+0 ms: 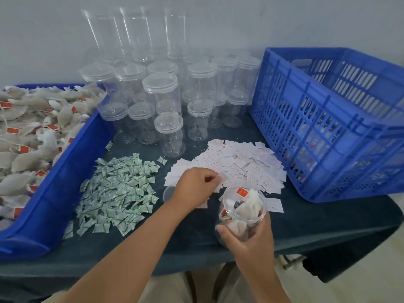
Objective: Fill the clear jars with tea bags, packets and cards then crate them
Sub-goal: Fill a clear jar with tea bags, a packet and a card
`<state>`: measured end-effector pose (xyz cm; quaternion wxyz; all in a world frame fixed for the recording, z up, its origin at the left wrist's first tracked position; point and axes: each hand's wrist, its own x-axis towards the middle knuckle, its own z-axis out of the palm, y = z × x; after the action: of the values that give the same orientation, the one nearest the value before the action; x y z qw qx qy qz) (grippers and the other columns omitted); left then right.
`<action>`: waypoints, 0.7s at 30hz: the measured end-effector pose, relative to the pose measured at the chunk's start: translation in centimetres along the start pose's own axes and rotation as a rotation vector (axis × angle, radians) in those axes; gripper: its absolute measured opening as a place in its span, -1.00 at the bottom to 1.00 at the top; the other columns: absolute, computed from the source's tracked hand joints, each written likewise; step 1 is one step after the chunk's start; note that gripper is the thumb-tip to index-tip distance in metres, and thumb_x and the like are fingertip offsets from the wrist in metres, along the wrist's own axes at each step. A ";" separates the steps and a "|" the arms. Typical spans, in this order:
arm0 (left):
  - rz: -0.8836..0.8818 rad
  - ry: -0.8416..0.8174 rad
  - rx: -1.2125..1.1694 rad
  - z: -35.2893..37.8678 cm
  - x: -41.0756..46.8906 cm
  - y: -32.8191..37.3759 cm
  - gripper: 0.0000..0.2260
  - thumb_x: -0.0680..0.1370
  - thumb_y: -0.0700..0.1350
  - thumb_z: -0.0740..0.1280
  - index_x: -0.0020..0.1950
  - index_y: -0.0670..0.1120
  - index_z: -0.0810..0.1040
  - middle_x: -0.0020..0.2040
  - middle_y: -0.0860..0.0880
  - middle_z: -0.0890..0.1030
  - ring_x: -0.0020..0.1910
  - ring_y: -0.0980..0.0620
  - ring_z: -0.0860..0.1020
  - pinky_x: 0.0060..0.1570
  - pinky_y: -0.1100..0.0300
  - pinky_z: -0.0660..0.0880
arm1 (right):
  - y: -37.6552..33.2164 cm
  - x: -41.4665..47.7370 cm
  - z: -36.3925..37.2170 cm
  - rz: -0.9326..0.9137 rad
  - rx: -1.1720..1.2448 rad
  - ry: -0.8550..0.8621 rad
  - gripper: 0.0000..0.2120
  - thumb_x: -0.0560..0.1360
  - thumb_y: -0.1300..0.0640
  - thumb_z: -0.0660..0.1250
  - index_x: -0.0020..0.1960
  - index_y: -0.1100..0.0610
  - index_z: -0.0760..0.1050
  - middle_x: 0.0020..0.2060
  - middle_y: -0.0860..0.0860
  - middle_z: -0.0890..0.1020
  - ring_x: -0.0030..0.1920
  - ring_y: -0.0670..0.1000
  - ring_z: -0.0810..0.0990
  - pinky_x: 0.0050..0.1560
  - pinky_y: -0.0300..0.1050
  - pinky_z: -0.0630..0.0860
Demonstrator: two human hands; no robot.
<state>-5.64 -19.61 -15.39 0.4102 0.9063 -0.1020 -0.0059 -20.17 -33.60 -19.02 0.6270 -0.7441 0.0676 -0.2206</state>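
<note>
- The clear round jar sat tilted in my right hand, fingers curled round its smooth wall above the near edge of the cloth-covered bench, soft gauzy tea bags with red tags stuffed inside.
- My left hand pinched a thin white card at the edge of the paper card pile.
- Crinkly green-and-white packets lay heaped left of it.
- Lidded jars stood behind, and a slotted blue crate sat to the right.
</note>
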 end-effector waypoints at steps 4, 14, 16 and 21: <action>-0.032 0.113 -0.348 -5.1 -1.4 2.7 -0.87 0.52 0.13 0.52 -0.02 0.13 0.67 -0.28 0.15 0.70 -0.27 0.21 0.66 -0.28 0.36 0.49 | -0.3 0.4 -0.1 0.033 -0.031 -0.087 -0.09 0.14 -0.26 0.72 0.36 -0.54 0.34 0.21 -0.24 0.67 0.20 -0.15 0.68 0.14 -0.19 0.65; 0.303 -0.260 0.315 -9.1 -3.8 6.1 -0.68 0.33 0.34 0.54 -0.03 0.28 0.59 0.12 0.33 0.39 0.23 0.30 0.29 0.13 0.35 0.29 | -2.6 1.4 2.5 -0.020 -0.104 -0.178 -0.02 0.17 -0.28 0.67 0.51 -0.13 0.39 0.26 -0.16 0.64 0.28 -0.04 0.64 0.26 0.05 0.63; 0.275 -0.291 0.219 -9.7 -3.7 6.0 -0.63 0.29 0.38 0.54 -0.02 0.31 0.54 0.15 0.36 0.41 0.25 0.33 0.34 0.09 0.33 0.33 | -2.7 1.3 2.9 -0.008 -0.074 -0.184 -0.05 0.18 -0.26 0.67 0.49 -0.17 0.38 0.26 -0.17 0.65 0.28 -0.04 0.65 0.26 0.07 0.63; -0.021 0.058 -0.238 -11.0 -3.3 3.8 -0.73 0.54 0.33 0.33 -0.06 0.17 0.66 -0.09 0.19 0.70 -0.17 0.25 0.62 -0.12 0.19 0.49 | -2.2 1.2 3.5 0.003 -0.069 -0.148 -0.12 0.19 -0.26 0.69 0.42 -0.27 0.38 0.25 -0.19 0.65 0.26 -0.05 0.66 0.27 0.07 0.63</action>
<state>-8.47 -13.27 -5.55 0.5175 0.8520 -0.0795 0.0041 -18.01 -30.45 -16.98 0.6048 -0.7792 0.0301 -0.1617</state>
